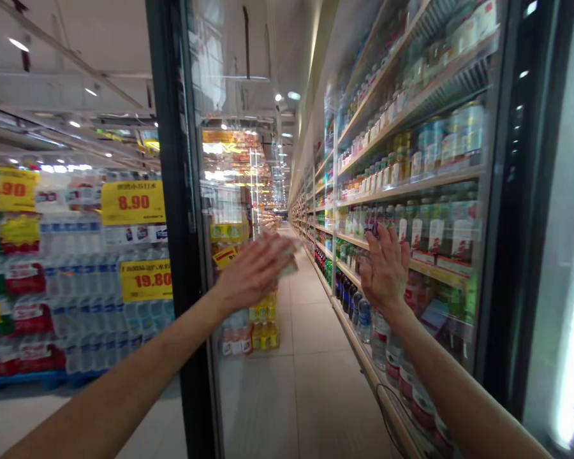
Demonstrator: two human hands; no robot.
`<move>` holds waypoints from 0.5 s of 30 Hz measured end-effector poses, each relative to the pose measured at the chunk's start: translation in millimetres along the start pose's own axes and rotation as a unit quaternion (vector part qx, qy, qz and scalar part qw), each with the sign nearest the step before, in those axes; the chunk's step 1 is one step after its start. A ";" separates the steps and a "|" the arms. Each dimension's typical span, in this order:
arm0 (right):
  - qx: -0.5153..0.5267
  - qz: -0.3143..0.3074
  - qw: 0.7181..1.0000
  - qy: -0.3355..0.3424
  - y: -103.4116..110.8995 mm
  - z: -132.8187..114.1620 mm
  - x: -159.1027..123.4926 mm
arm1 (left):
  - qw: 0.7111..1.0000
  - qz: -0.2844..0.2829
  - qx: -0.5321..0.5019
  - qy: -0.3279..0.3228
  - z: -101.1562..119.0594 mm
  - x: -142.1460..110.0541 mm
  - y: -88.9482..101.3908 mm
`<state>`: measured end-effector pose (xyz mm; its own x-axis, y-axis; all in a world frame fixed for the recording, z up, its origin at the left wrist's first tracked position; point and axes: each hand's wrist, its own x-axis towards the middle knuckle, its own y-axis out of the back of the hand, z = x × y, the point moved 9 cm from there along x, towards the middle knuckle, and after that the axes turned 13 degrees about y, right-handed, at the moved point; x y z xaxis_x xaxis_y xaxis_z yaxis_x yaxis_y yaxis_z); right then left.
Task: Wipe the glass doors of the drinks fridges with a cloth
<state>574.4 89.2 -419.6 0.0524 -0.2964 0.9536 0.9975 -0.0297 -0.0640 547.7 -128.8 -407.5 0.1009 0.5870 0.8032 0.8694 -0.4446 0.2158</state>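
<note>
A tall glass door in a black frame stands before me, and both arms reach toward its pane. My left hand is smeared by motion, its fingers stretched out side by side. Under its fingertips a pale, cloth-like piece shows, partly hidden and blurred. My right hand is raised with its palm toward the pane and its fingers a little apart. Nothing shows in it. Whether the right palm touches the glass I cannot tell.
Shelves of bottled drinks run along the right, behind or mirrored in the glass. On the left stand stacked packs of bottles with yellow price signs. A dark cable lies low near the shelf base. A tiled floor stretches ahead.
</note>
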 end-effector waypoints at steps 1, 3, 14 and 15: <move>0.001 0.000 1.000 -0.001 0.0 0.2 -0.4 | 0.994 0.052 0.003 0.098 -27.4 6.7 11.9; 0.004 0.001 1.000 -0.003 0.0 0.6 -0.9 | 0.966 0.125 0.008 0.227 -58.9 3.5 26.1; 0.006 0.013 1.000 -0.001 1.7 -0.3 -0.7 | 0.990 0.053 0.008 0.127 -32.9 -3.1 8.1; 0.006 0.014 1.000 0.000 1.8 -0.2 -0.9 | 0.975 0.095 0.009 0.200 -47.8 0.2 15.2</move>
<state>576.1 89.2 -420.7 0.0799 -0.2966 0.9516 0.9962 -0.0094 -0.0865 537.9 -167.8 -377.6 0.0663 0.1826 0.9809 0.8624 -0.5050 0.0357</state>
